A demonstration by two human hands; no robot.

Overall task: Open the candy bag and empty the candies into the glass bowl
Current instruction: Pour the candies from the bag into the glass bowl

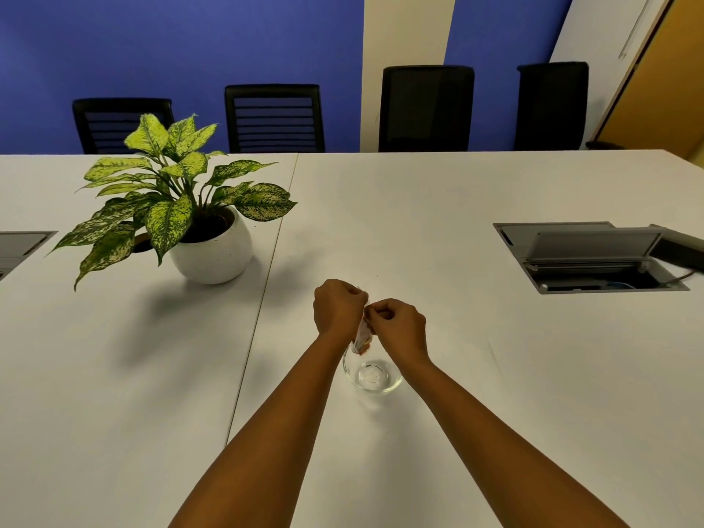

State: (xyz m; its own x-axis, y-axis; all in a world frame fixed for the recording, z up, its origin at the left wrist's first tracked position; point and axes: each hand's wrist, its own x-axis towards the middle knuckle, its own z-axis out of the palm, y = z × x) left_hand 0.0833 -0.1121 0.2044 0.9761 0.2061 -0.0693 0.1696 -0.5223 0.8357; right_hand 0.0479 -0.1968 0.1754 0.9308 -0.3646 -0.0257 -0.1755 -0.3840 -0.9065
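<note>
2 bare forearms reach forward from the bottom edge and converge over a white table [495, 413]. Just below and nearer than the hands stands the bowl [372, 376], clear glass, round and shallow, with nothing in it; its far rim is partly hidden by the left wrist and the hanging bag.

The left hand [337, 306] is curled into a tight fist, knuckles up, wrist bent slightly inward, pinching the top of the bag [363, 339]. The right hand [398, 327] is likewise closed narrow, thumb and fingers pressed together on the same top edge, right against the left hand. Both fists meet at the bag's upper end, so the bag hangs between them, its lower end dangling just above the bowl's far rim. The bag is small, of thin crinkled plastic, pale with orange-red showing at the bottom; whether its top is already torn cannot be told.

Beyond the left hand, well apart, sits a plant [179, 196] with broad speckled green-yellow leaves in a rounded, matte white pot [215, 253]. Beyond the right hand, well apart, an open grey metal hatch [586, 257] is set into the tabletop. Farther still, past the table's far edge, 4 black chairs [274, 118] stand against a blue wall [190, 40].
</note>
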